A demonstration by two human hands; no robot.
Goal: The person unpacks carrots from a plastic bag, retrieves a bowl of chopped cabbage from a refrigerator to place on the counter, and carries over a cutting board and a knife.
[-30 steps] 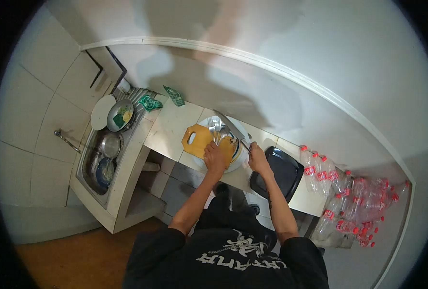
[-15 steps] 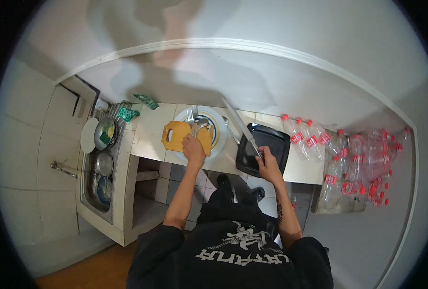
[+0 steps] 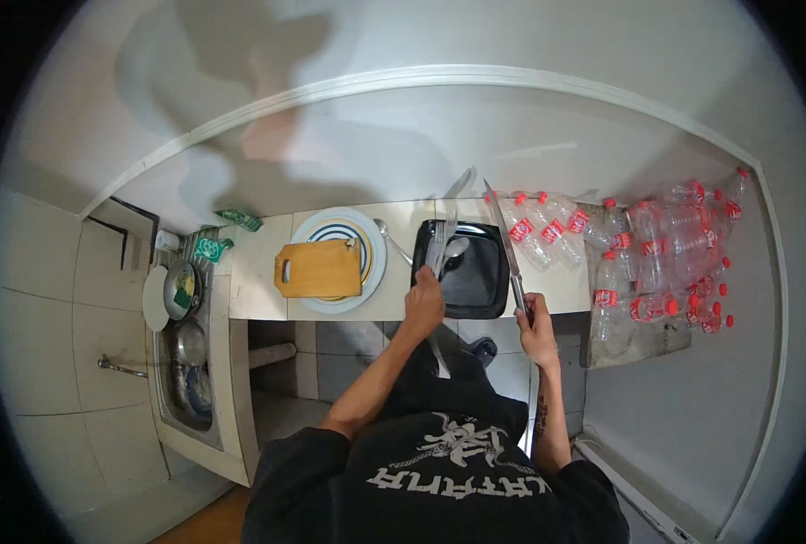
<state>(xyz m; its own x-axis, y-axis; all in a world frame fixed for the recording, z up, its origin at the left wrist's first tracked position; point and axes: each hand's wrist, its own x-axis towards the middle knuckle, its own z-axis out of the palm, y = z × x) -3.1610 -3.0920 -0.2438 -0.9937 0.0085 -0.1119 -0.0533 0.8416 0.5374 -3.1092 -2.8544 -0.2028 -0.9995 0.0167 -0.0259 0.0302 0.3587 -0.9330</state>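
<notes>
My left hand (image 3: 424,304) is closed around forks and a spoon (image 3: 456,247), held over the left part of a black tray (image 3: 475,304). In my right hand (image 3: 537,328) is a large knife (image 3: 508,240), its blade pointing up toward the wall beside the tray's right edge. To the left, a yellow cutting board (image 3: 317,270) lies on stacked plates (image 3: 374,231). One more spoon (image 3: 390,238) rests on the counter between the plates and the tray.
Many plastic bottles with red caps (image 3: 652,249) lie at the right. At the left, a metal sink (image 3: 163,399) holds dishes, with a pan (image 3: 181,288) and green packets (image 3: 211,249) near it. A faucet (image 3: 122,367) juts from the wall.
My left hand has moved right, from the cutting board to over the tray, with the forks and spoon. The knife has moved right, off the tray. The view has shifted to the right.
</notes>
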